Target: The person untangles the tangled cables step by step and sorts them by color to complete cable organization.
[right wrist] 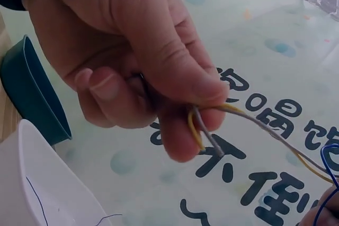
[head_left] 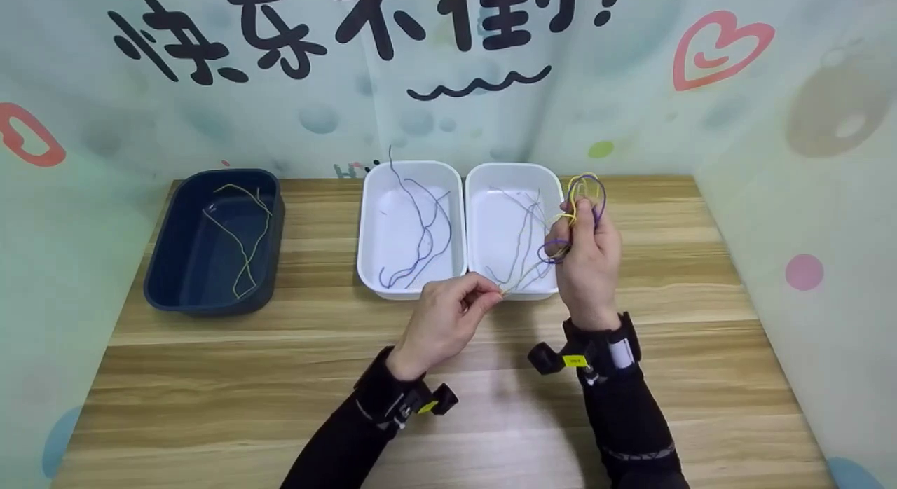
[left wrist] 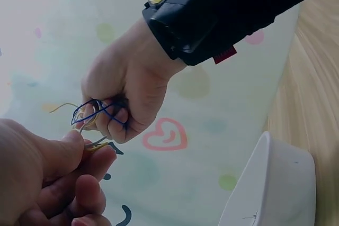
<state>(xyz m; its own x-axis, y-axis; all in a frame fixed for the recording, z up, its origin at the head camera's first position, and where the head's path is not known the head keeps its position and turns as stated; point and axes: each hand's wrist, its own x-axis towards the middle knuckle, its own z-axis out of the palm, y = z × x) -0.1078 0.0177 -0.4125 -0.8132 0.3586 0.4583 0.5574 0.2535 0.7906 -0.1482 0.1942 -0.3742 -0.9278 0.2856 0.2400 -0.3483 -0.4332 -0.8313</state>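
Observation:
My left hand pinches yellow and grey strings between thumb and index finger, at the front edge of the right white box. Short ends of these strings poke out past the fingertips in the right wrist view. My right hand, raised by that box's right side, grips a looped tangle of blue-purple string and yellow string. Loops stand out above its thumb and hang at its left side. From the left hand, the yellow and grey strings run across to this tangle. Several thin strings show over the right box.
Left of that box, touching it, stands another white box with several blue strings inside, one sticking up over the back rim. A navy box at the far left holds yellow string. A printed curtain hangs behind the wooden table.

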